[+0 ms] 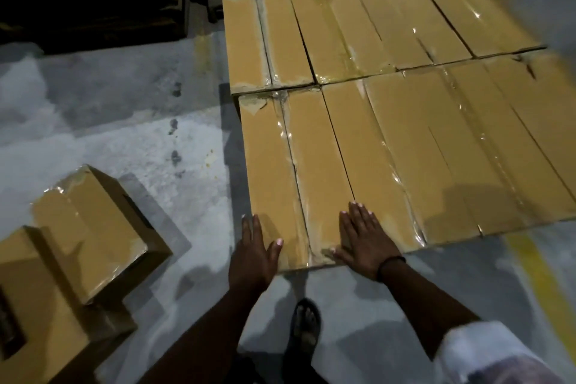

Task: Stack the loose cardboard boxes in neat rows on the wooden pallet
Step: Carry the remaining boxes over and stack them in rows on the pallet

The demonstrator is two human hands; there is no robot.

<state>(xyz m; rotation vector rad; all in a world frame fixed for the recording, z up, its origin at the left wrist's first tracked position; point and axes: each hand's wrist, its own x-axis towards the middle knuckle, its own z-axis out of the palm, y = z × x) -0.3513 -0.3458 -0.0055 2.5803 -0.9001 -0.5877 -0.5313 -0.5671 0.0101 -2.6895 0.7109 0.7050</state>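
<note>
Left hand [254, 246]: flat, fingers straight, holding nothing, on the near-left corner box [271, 165] | Right hand [363, 238]: flat on top beside it, gripping nothing | We see this box in the stack's front row | Loose boxes [90, 227]: on the floor [124, 103], left

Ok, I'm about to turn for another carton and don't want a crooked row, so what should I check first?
1. Hands free: left hand and right hand lie flat at the near-left box, gripping nothing. Ok.
2. Front edge of the near row: looks like one even line. Ok.
3. Joint between the near row and the far row: closed. Ok.
4. Left ends of both rows: a small step shows. Not ok.
5. Pallet under the boxes: hidden. Cannot tell.
6. Loose boxes: on the floor to the left. Ok.
</note>
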